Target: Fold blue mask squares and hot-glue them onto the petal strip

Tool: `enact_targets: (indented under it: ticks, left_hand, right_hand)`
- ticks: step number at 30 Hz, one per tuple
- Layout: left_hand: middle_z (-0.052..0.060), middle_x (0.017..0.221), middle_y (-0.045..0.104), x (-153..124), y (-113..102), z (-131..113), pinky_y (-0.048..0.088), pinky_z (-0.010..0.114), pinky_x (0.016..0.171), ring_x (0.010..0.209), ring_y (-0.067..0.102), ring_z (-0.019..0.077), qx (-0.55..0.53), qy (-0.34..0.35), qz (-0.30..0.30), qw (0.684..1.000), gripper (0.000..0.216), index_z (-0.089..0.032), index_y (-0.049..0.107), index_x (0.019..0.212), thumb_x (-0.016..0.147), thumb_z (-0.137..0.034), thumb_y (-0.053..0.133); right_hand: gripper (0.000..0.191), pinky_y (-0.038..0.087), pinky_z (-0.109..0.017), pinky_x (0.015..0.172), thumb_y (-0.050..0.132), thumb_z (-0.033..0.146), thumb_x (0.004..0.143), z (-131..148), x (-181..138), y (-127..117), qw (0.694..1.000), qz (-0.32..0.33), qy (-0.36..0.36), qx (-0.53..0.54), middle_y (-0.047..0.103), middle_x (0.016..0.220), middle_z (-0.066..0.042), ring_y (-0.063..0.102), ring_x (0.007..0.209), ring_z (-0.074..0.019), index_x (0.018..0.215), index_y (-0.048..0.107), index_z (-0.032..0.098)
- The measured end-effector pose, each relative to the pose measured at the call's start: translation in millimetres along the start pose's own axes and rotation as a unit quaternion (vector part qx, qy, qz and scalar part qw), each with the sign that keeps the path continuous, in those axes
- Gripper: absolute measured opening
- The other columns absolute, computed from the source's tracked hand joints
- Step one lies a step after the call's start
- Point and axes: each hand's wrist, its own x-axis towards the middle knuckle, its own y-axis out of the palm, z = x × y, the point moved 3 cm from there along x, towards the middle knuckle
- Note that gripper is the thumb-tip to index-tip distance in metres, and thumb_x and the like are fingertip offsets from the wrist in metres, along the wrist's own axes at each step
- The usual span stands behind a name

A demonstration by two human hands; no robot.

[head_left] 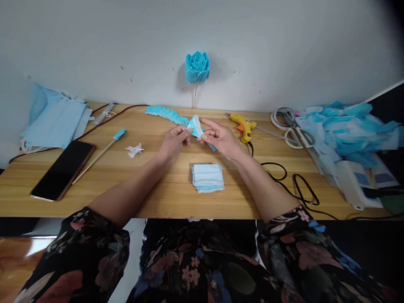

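Between my two hands is a small blue-and-white fabric piece (195, 125), folded to a point at the top. My left hand (175, 141) pinches its left side between thumb and fingers. On the other side, my right hand (219, 138) grips the lower right corner, with its index finger raised. Just behind my left hand runs a row of overlapping folded blue pieces (166, 113). A stack of blue-and-white squares (207, 177) lies on the table in front of my hands.
A blue fabric rose (197, 67) on a stick leans at the wall. Right: yellow glue gun (244, 125), scissors (298, 132), tape roll (279, 118), blue scraps (347, 130), black cord (299, 198). Left: face masks (53, 120), phone (65, 170), blue-tipped stick (99, 155), white scrap (135, 150).
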Motion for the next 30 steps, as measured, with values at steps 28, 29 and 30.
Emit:
enact_targets:
  ticks: [28,29,30]
  left_hand:
    - [-0.003,0.054,0.056,-6.0,5.2,0.5,0.034,0.023,0.056,0.052,0.045,0.0070,0.095,0.010,0.059,0.994,0.035,-0.017,0.060,0.065,0.068,-0.043,0.084]
    - [-0.004,0.053,0.055,-6.2,5.4,0.6,0.034,0.023,0.056,0.051,0.045,0.0071,0.099,0.009,0.059,0.993,0.035,-0.017,0.061,0.065,0.068,-0.043,0.084]
    - [-0.004,0.053,0.055,-6.2,5.3,1.0,0.034,0.023,0.055,0.051,0.045,0.0072,0.103,0.008,0.059,0.993,0.035,-0.017,0.061,0.065,0.068,-0.044,0.084]
  right_hand:
    - [0.046,0.038,-0.024,0.054,0.080,0.060,0.070,12.5,-3.7,-0.4,0.999,-0.021,0.033,0.012,0.057,0.065,0.003,0.048,0.060,-0.0090,0.072,0.059,0.019]
    - [0.048,0.035,-0.024,0.052,0.079,0.061,0.071,11.4,-4.0,-0.5,0.999,-0.026,0.034,-0.003,0.054,0.061,0.004,0.045,0.057,-0.0087,0.068,0.056,0.019]
    - [0.049,0.032,-0.024,0.051,0.078,0.061,0.072,9.8,-4.0,-0.8,0.999,-0.028,0.034,-0.017,0.052,0.059,0.004,0.043,0.056,-0.0087,0.066,0.054,0.020]
